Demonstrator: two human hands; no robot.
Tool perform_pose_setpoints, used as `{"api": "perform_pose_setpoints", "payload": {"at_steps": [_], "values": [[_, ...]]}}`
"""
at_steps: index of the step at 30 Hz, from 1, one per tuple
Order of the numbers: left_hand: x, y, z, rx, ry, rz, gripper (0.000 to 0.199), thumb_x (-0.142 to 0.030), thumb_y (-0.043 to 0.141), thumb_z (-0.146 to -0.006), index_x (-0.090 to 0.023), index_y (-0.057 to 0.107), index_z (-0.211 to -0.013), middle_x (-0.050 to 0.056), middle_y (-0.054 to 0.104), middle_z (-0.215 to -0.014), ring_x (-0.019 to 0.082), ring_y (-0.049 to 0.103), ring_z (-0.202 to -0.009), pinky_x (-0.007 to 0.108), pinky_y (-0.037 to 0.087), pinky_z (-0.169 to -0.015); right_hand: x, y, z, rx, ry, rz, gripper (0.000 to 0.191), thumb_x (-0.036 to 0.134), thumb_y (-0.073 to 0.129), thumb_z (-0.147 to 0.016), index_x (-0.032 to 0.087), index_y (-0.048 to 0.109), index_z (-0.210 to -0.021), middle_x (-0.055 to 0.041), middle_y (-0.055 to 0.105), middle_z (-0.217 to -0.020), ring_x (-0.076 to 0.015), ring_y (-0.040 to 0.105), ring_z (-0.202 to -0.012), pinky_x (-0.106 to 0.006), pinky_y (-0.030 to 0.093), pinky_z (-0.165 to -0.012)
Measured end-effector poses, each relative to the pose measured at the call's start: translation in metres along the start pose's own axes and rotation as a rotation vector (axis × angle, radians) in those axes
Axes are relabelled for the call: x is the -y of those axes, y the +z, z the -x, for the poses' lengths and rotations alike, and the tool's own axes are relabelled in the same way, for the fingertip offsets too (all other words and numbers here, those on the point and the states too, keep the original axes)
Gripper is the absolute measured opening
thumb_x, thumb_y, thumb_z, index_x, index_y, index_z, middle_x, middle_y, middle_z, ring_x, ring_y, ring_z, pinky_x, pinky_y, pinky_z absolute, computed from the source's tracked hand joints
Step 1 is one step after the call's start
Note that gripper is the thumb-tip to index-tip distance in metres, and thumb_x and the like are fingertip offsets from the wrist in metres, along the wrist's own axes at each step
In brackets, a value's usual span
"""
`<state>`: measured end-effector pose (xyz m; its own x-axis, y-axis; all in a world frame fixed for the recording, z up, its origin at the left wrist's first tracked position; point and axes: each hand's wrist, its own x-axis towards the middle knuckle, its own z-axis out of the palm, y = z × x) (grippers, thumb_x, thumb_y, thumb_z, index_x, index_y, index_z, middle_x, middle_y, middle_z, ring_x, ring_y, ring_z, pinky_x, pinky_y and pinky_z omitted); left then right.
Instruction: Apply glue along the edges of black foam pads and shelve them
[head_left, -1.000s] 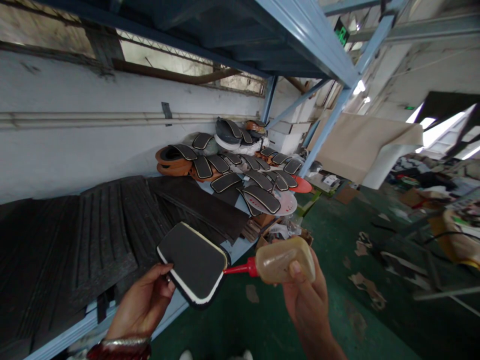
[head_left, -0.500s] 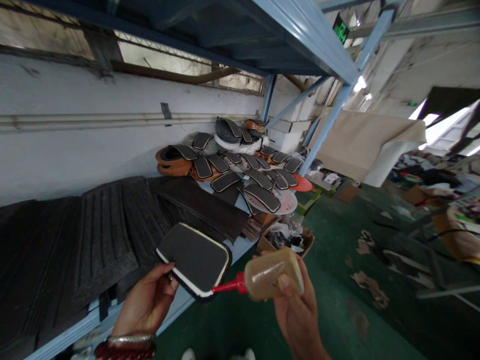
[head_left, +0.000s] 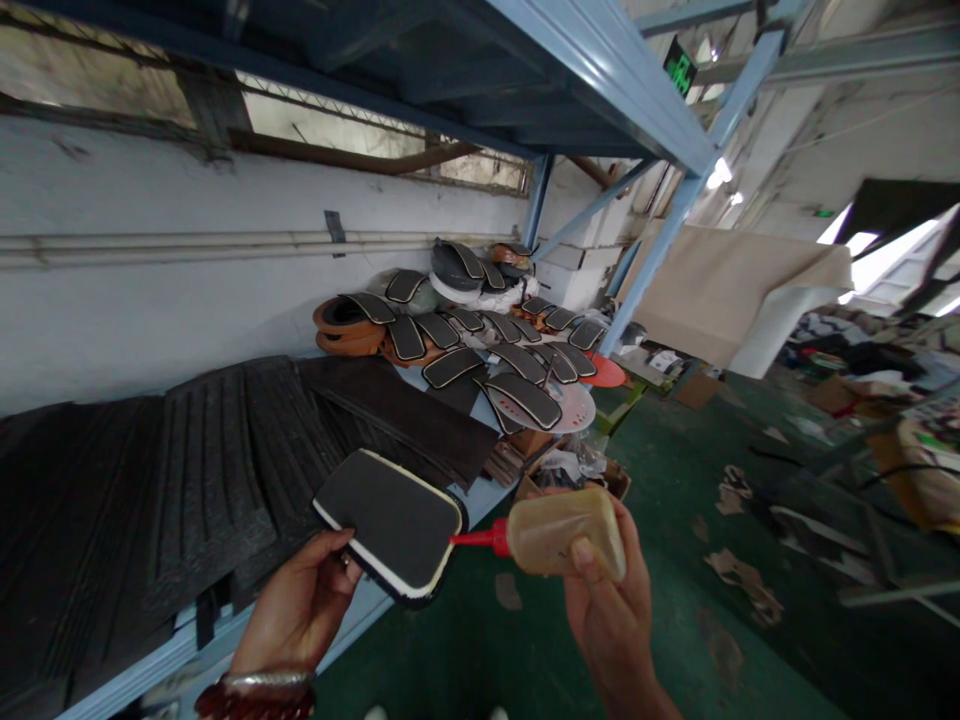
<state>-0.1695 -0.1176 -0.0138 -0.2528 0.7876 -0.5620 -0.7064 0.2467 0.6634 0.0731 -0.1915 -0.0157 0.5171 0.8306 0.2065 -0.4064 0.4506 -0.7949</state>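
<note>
Green-marked overhead sign (head_left: 679, 68), small distant green sign (head_left: 823, 213), both unreadable

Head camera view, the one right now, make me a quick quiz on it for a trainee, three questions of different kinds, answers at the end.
1. Multiple choice: where is the tip of the red nozzle?
A) At the pale rim of the dark panel
B) Inside a cardboard box
C) Against the wall
2. True or false: the right hand holds the squeeze bottle while the left hand grips the dark panel.
3. Fill in the colour: the ribbed black sheets lie on a ____ shelf.

Key: 1. A; 2. True; 3. blue
</note>
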Motion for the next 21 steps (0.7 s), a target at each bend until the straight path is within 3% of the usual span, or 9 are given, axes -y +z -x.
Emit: {"api": "perform_pose_setpoints", "payload": {"at_steps": [2, 6, 8, 11, 15, 18, 21], "values": [[0.001, 0.000, -0.003, 0.001, 0.011, 0.001, 0.044, 0.013, 0.044, -0.083, -0.012, 0.071, -0.107, 0.006, 0.077, -0.082, 0.015, 0.074, -0.063, 0.022, 0.065, -0.059, -0.010, 0.001, 0.011, -0.024, 0.141, -0.066, 0.053, 0.033, 0.086, -0.078, 0.019, 0.058, -0.121, -0.0114, 0.070, -0.105, -0.0266, 0.069, -0.092, -0.036, 0.060, -0.073], [0.005, 0.003, -0.014, -0.012, 0.006, 0.023, 0.041, 0.011, 0.046, -0.084, -0.015, 0.072, -0.103, 0.003, 0.075, -0.077, 0.014, 0.073, -0.062, 0.022, 0.064, -0.055, -0.027, 0.006, 0.017, -0.111, 0.717, -0.307, 0.048, 0.034, 0.092, -0.069, 0.012, 0.065, -0.103, -0.0116, 0.071, -0.092, -0.0226, 0.069, -0.075, -0.028, 0.058, -0.059], [0.008, 0.005, -0.022, -0.027, -0.007, 0.038, 0.042, 0.011, 0.046, -0.083, -0.016, 0.071, -0.101, 0.002, 0.073, -0.073, 0.014, 0.072, -0.061, 0.021, 0.063, -0.054, -0.024, 0.006, 0.003, -0.227, 0.829, -0.434, 0.047, 0.026, 0.095, -0.064, 0.013, 0.066, -0.099, -0.0104, 0.071, -0.092, -0.0208, 0.068, -0.071, -0.023, 0.055, -0.050], [0.013, 0.009, -0.035, -0.046, -0.030, 0.038, 0.040, 0.011, 0.048, -0.082, -0.018, 0.071, -0.099, 0.000, 0.071, -0.070, 0.014, 0.070, -0.060, 0.021, 0.062, -0.054, 0.000, 0.000, -0.035, -0.352, 0.647, -0.546, 0.043, 0.016, 0.087, -0.070, 0.020, 0.066, -0.107, -0.0071, 0.070, -0.103, -0.0194, 0.068, -0.075, -0.018, 0.050, -0.044], [0.022, 0.012, -0.051, -0.054, -0.059, 0.023, 0.037, 0.010, 0.049, -0.081, -0.018, 0.069, -0.095, 0.000, 0.069, -0.069, 0.014, 0.069, -0.061, 0.023, 0.062, -0.056, 0.052, -0.018, -0.082, -0.447, 0.396, -0.609, 0.039, 0.015, 0.067, -0.085, 0.020, 0.063, -0.123, -0.0122, 0.062, -0.126, -0.0257, 0.065, -0.102, -0.014, 0.051, -0.044], [0.030, 0.014, -0.064, -0.061, -0.084, 0.002, 0.033, 0.010, 0.051, -0.081, -0.018, 0.067, -0.087, -0.001, 0.067, -0.068, 0.013, 0.067, -0.061, 0.023, 0.059, -0.056, 0.087, -0.038, -0.099, -0.510, 0.252, -0.591, 0.035, 0.021, 0.054, -0.093, 0.016, 0.063, -0.127, -0.0140, 0.061, -0.125, -0.0257, 0.064, -0.105, -0.013, 0.052, -0.044], [0.038, 0.021, -0.079, -0.077, -0.111, -0.025, 0.029, 0.009, 0.053, -0.082, -0.019, 0.063, -0.077, -0.002, 0.065, -0.067, 0.012, 0.064, -0.058, 0.024, 0.057, -0.057, 0.104, -0.062, -0.099, -0.607, 0.166, -0.488, 0.034, 0.026, 0.048, -0.098, 0.016, 0.065, -0.126, -0.0146, 0.061, -0.127, -0.0243, 0.066, -0.101, -0.017, 0.057, -0.048]]}}
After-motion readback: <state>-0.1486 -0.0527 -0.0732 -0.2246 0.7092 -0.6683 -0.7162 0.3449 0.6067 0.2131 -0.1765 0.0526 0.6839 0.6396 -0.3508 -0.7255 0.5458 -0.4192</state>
